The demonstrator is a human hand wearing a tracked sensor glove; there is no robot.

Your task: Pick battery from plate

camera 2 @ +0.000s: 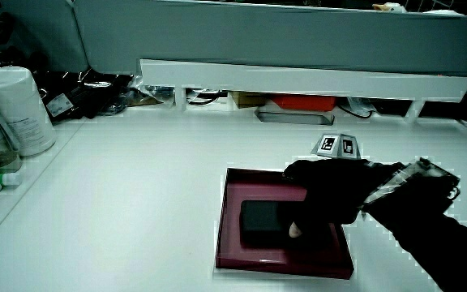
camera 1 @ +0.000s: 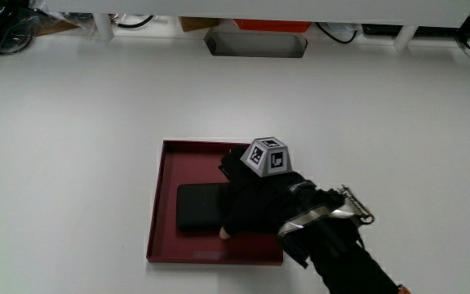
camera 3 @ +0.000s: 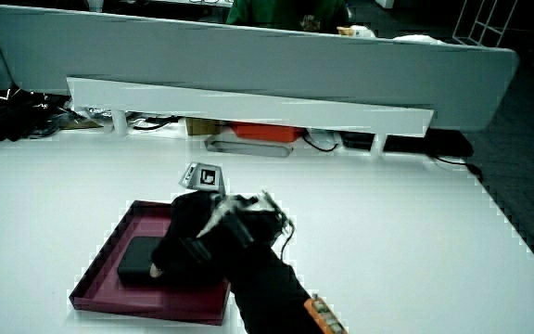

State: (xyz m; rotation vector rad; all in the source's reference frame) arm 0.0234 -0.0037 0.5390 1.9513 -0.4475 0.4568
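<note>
A flat black battery (camera 1: 198,207) lies in a dark red square plate (camera 1: 192,162) on the white table. The hand (camera 1: 255,200), in a black glove with the patterned cube on its back, rests over one end of the battery. Its fingers curl down around that end, and a bare thumb tip presses the battery's edge nearer to the person. The battery still sits flat on the plate. Both side views show the same: battery (camera 2: 262,219) (camera 3: 137,260), plate (camera 2: 246,183) (camera 3: 109,252), hand (camera 2: 327,195) (camera 3: 188,243). The part of the battery under the hand is hidden.
A low white shelf (camera 2: 298,77) runs along the table's edge by the partition, with a grey tray (camera 1: 257,45) and a red box (camera 1: 272,26) under it. A white canister (camera 2: 19,109) and cables stand at a table corner, farther from the person than the plate.
</note>
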